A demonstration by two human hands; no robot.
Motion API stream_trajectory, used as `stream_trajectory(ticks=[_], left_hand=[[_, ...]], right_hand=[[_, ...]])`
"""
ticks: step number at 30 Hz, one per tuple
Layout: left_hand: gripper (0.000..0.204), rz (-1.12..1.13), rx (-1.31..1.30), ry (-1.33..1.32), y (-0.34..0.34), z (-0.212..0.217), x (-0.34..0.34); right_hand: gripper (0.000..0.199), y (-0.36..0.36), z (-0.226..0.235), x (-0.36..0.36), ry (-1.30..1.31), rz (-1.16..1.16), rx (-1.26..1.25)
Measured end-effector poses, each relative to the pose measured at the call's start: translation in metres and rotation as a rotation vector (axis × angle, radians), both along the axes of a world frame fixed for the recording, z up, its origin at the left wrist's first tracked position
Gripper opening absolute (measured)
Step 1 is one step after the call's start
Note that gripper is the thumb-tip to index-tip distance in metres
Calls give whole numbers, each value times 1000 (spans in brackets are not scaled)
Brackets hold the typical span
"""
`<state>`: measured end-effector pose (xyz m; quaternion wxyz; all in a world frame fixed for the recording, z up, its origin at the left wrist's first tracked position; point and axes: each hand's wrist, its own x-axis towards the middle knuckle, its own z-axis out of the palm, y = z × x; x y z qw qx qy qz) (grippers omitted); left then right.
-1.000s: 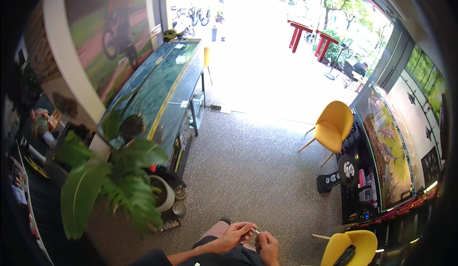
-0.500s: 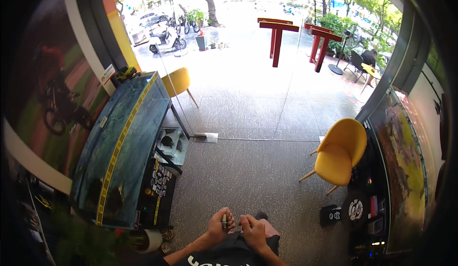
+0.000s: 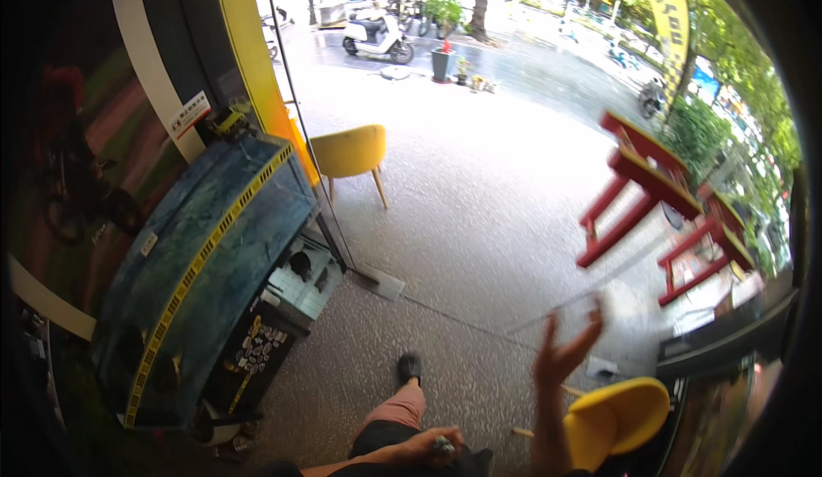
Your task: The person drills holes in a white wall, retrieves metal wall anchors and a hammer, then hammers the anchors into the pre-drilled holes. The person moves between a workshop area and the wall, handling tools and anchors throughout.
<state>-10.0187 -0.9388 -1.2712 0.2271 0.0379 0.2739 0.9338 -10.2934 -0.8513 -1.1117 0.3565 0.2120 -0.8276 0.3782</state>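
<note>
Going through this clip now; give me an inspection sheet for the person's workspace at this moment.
Surface: speckled grey floor; no worktop under the hands.
Job's things: small dark-and-silver object, exact kind unclear.
Clutter: yellow-and-black striped tape along the blue-green tank at left.
Hands: left hand closed around the small object; right hand raised, fingers spread, holding nothing visible.
Cables: nothing seen.
Surroundings: yellow chair near the entrance, second yellow chair at lower right, white scooter outside.

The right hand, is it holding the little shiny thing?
No, the right hand is up with fingers spread, and the left hand holds the shiny thing.
</note>
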Motion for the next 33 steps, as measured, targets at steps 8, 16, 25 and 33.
stream_trajectory(ticks=[8, 16, 25, 33], left_hand=[[20, -194, -558, 236, -127, 157, -243], [21, -207, -192, -413, -176, 84, -421], [23, -230, -444, -96, -217, 63, -593], [17, -203, -560, -258, -221, 36, -789]], right_hand=[[48, -49, 29, -238, 510, -666, 196], [51, -95, 3, -379, 368, -502, -8], [61, -218, 3, -557, 189, 44, -9], [43, -339, 31, -669, -27, 618, 121]])
